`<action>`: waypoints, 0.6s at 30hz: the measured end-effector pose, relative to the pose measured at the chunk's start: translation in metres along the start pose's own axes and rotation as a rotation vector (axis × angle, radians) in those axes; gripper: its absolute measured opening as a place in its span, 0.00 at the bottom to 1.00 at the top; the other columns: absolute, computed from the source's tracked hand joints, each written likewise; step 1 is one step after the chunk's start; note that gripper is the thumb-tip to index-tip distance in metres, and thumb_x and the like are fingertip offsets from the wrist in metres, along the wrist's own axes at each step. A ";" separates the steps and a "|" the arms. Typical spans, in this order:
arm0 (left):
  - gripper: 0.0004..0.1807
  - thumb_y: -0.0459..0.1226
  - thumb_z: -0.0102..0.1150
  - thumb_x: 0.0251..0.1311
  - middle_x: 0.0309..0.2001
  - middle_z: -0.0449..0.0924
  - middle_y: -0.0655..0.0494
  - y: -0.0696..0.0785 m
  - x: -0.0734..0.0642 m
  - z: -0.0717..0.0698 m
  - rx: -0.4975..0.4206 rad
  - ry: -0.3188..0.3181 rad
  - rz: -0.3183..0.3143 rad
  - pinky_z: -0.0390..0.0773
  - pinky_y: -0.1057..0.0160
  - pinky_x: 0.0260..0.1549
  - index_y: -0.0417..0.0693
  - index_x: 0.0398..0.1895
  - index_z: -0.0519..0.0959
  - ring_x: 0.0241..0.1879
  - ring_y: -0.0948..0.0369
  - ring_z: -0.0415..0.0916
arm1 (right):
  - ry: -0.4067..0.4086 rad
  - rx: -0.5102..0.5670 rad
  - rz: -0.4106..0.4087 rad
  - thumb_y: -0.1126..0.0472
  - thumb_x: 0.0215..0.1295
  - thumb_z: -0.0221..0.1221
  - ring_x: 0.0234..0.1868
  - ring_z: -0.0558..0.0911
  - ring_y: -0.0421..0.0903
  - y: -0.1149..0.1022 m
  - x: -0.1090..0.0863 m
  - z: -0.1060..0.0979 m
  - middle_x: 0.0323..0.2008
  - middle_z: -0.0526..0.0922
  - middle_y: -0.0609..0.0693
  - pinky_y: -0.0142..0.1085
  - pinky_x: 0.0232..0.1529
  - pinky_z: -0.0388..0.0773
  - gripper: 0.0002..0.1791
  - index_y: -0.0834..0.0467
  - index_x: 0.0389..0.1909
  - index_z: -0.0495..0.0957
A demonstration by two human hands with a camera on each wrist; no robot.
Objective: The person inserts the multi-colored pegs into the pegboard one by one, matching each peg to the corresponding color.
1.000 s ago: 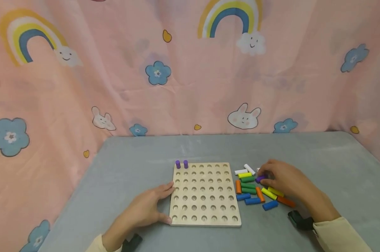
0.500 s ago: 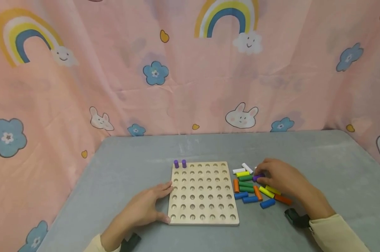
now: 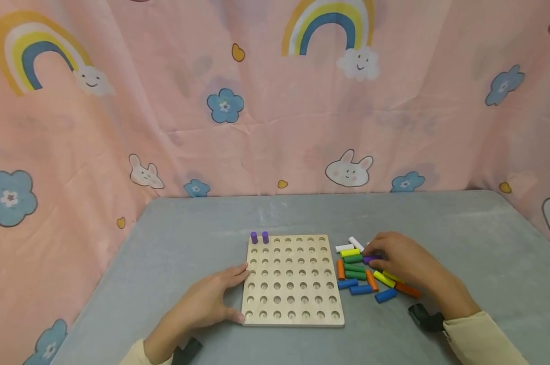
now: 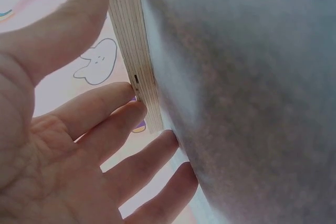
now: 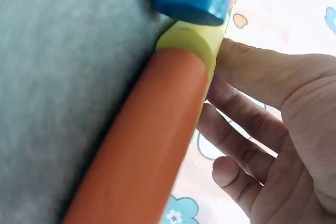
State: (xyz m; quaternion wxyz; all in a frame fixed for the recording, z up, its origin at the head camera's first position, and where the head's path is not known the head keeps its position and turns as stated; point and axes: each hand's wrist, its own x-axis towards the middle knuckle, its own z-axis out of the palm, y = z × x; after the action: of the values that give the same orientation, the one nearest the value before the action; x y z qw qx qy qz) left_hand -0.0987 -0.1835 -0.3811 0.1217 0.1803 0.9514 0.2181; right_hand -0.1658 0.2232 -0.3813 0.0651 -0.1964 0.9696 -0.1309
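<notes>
A pale wooden pegboard (image 3: 297, 280) with rows of round holes lies flat on the table. Two purple pegs (image 3: 265, 237) stand upright in its far left holes. My left hand (image 3: 206, 300) rests against the board's left edge, thumb at the near corner, fingers further up; the left wrist view shows fingertips touching the board's layered side (image 4: 137, 61). Over the loose pegs, my right hand (image 3: 407, 259) has thumb and fingers around a lying purple peg (image 3: 367, 259), which it pinches. Most of that peg is hidden by the hand. An orange peg (image 5: 142, 140) lies close to the right wrist camera.
Right of the board lie loose white, yellow, green, orange and blue pegs (image 3: 386, 295), several touching. The grey table (image 3: 202, 223) ends at a pink patterned cloth (image 3: 275, 132) behind. A dark wrist device (image 3: 426, 318) sits by the right sleeve.
The head view has shifted slightly, moving everything a little left. Both hands keep nearly the same place, the left at the board and the right at the purple peg.
</notes>
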 end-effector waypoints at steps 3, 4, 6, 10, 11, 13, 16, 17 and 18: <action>0.51 0.49 0.81 0.36 0.74 0.65 0.59 -0.001 0.000 0.000 0.006 0.002 0.006 0.68 0.39 0.68 0.52 0.70 0.70 0.73 0.48 0.63 | -0.011 0.001 0.004 0.57 0.60 0.69 0.41 0.79 0.44 -0.001 0.001 0.001 0.39 0.83 0.45 0.50 0.48 0.83 0.09 0.50 0.41 0.87; 0.51 0.49 0.81 0.36 0.74 0.65 0.59 -0.001 0.000 0.000 0.006 0.002 0.008 0.68 0.39 0.68 0.52 0.70 0.70 0.73 0.48 0.63 | -0.013 0.001 0.004 0.57 0.60 0.69 0.40 0.79 0.44 -0.002 0.001 0.001 0.39 0.83 0.45 0.50 0.48 0.83 0.09 0.50 0.42 0.87; 0.51 0.49 0.81 0.36 0.74 0.65 0.59 -0.002 0.000 0.000 0.006 0.001 0.009 0.68 0.39 0.68 0.52 0.71 0.70 0.73 0.48 0.63 | -0.016 0.002 0.004 0.57 0.60 0.69 0.40 0.79 0.44 -0.002 0.002 0.001 0.39 0.83 0.45 0.51 0.48 0.83 0.09 0.50 0.42 0.87; 0.51 0.49 0.81 0.37 0.74 0.65 0.59 -0.002 0.000 0.000 0.009 -0.001 0.007 0.67 0.39 0.68 0.53 0.71 0.70 0.74 0.48 0.63 | -0.017 0.010 -0.002 0.57 0.61 0.68 0.40 0.78 0.43 -0.002 0.002 0.001 0.39 0.83 0.44 0.51 0.49 0.82 0.08 0.50 0.41 0.86; 0.51 0.49 0.81 0.37 0.75 0.64 0.59 -0.001 0.000 0.000 0.009 -0.003 0.006 0.67 0.39 0.68 0.53 0.71 0.70 0.74 0.48 0.63 | -0.016 0.016 -0.003 0.57 0.61 0.68 0.40 0.78 0.43 -0.002 0.002 0.001 0.39 0.83 0.44 0.51 0.49 0.82 0.08 0.50 0.41 0.86; 0.52 0.49 0.81 0.37 0.75 0.64 0.59 -0.001 0.001 0.000 0.008 -0.004 0.006 0.67 0.40 0.68 0.52 0.71 0.70 0.73 0.48 0.63 | -0.017 0.040 0.002 0.58 0.62 0.67 0.39 0.78 0.42 -0.001 0.002 0.000 0.38 0.84 0.43 0.51 0.48 0.82 0.06 0.49 0.40 0.85; 0.52 0.49 0.81 0.36 0.75 0.64 0.59 -0.001 0.001 -0.001 0.009 -0.003 0.006 0.67 0.40 0.68 0.52 0.71 0.70 0.73 0.48 0.63 | -0.020 0.084 0.014 0.58 0.63 0.66 0.38 0.78 0.42 -0.001 0.001 -0.001 0.37 0.84 0.43 0.50 0.47 0.82 0.06 0.49 0.40 0.84; 0.52 0.49 0.81 0.36 0.75 0.64 0.59 -0.001 0.000 -0.001 0.007 -0.004 0.005 0.67 0.40 0.68 0.52 0.71 0.70 0.73 0.48 0.63 | -0.021 0.096 0.016 0.58 0.64 0.66 0.39 0.79 0.42 -0.001 0.001 -0.001 0.38 0.84 0.43 0.51 0.47 0.83 0.06 0.50 0.41 0.84; 0.52 0.49 0.81 0.36 0.75 0.64 0.58 -0.001 0.000 0.000 0.005 -0.005 0.004 0.67 0.40 0.69 0.52 0.70 0.70 0.73 0.48 0.63 | -0.021 0.105 0.018 0.58 0.64 0.66 0.39 0.80 0.42 -0.001 0.000 -0.001 0.39 0.85 0.43 0.51 0.47 0.83 0.07 0.50 0.42 0.83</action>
State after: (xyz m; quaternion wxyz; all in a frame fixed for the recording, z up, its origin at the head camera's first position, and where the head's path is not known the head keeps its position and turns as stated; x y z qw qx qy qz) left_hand -0.0994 -0.1841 -0.3813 0.1229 0.1833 0.9513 0.2155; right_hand -0.1659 0.2221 -0.3797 0.0868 -0.1854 0.9624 -0.1788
